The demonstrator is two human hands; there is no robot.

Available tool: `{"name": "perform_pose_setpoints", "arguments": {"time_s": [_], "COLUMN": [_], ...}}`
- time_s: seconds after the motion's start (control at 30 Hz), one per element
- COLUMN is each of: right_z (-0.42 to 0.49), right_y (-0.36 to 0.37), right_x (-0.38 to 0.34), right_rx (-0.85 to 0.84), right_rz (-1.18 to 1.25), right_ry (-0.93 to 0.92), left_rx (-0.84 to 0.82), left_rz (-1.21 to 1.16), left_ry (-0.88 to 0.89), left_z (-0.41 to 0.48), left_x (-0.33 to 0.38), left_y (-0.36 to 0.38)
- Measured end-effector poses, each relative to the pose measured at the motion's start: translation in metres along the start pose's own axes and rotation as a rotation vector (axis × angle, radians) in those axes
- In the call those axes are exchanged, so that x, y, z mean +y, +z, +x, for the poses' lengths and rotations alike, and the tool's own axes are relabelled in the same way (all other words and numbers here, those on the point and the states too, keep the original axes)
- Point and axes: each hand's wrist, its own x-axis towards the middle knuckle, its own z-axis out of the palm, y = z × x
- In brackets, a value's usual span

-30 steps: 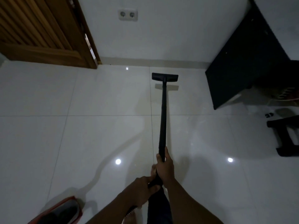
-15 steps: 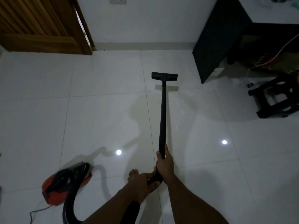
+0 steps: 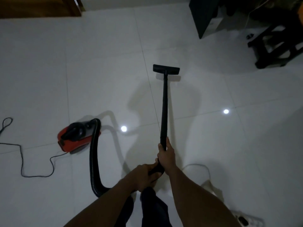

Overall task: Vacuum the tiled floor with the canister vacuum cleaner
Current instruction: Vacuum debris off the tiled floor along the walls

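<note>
1. You have one canister vacuum cleaner (image 3: pixel 74 138), red and black. It sits on the tiled floor (image 3: pixel 98 63) well to the left of your hands and a little ahead of them.
2. One black hose (image 3: pixel 93 161) arches off the canister's far end and curves back under your left forearm.
3. One black wand (image 3: pixel 164 110) runs straight ahead from your hands. It ends in one floor nozzle (image 3: pixel 166 69), which lies flat on a tile well ahead of your right hand.
4. One thin dark power cord (image 3: pixel 21 159) snakes over the floor far to the left of your left hand, beyond the canister.
5. Two bright lamp reflections show on the tiles. One lies ahead and left of your hands (image 3: pixel 124 128), the other ahead and right (image 3: pixel 226 111).
6. One dark stool (image 3: pixel 278 41) stands far ahead and right of your right hand.
7. Your right hand (image 3: pixel 165 154) has its fingers wrapped firmly round the near end of the wand.
8. Your left hand (image 3: pixel 146 175), just behind and left of the right, clasps the curved black handle.
</note>
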Motion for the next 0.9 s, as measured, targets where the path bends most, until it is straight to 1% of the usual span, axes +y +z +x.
{"name": "perform_pose_setpoints", "arguments": {"time_s": [0.2, 0.3, 0.37, 0.47, 0.57, 0.63, 0.7, 0.8, 0.9], "right_z": [-0.066, -0.086, -0.102, -0.1, -0.106, -0.141, -0.165, -0.157, -0.149], "right_y": [0.014, 0.033, 0.049, 0.066, 0.077, 0.075, 0.073, 0.071, 0.069], "right_x": [0.083, 0.129, 0.172, 0.253, 0.296, 0.275, 0.253, 0.252, 0.243], "right_rx": [0.053, 0.075, 0.1, 0.107, 0.138, 0.14, 0.128, 0.117, 0.103], "right_rz": [-0.038, -0.012, -0.042, -0.023, 0.017, 0.041, 0.065, 0.065, 0.047], "right_ry": [0.001, 0.046, 0.068, 0.072, 0.067, 0.117, 0.116, 0.174, 0.156], "left_rx": [-0.099, -0.131, -0.174, -0.218, -0.248, -0.256, -0.264, -0.251, -0.216], "left_rz": [0.054, 0.081, 0.08, 0.122, 0.169, 0.241, 0.273, 0.297, 0.235], "left_ry": [-0.031, -0.013, -0.014, -0.03, -0.028, -0.037, -0.036, -0.062, -0.051], "left_z": [-0.046, -0.073, -0.095, -0.116, -0.127, -0.129, -0.126, -0.126, -0.123], "left_x": [-0.059, -0.087, -0.11, -0.141, -0.167, -0.184, -0.193, -0.186, -0.17], "left_y": [0.057, 0.077, 0.092, 0.112, 0.132, 0.143, 0.151, 0.147, 0.138]}}
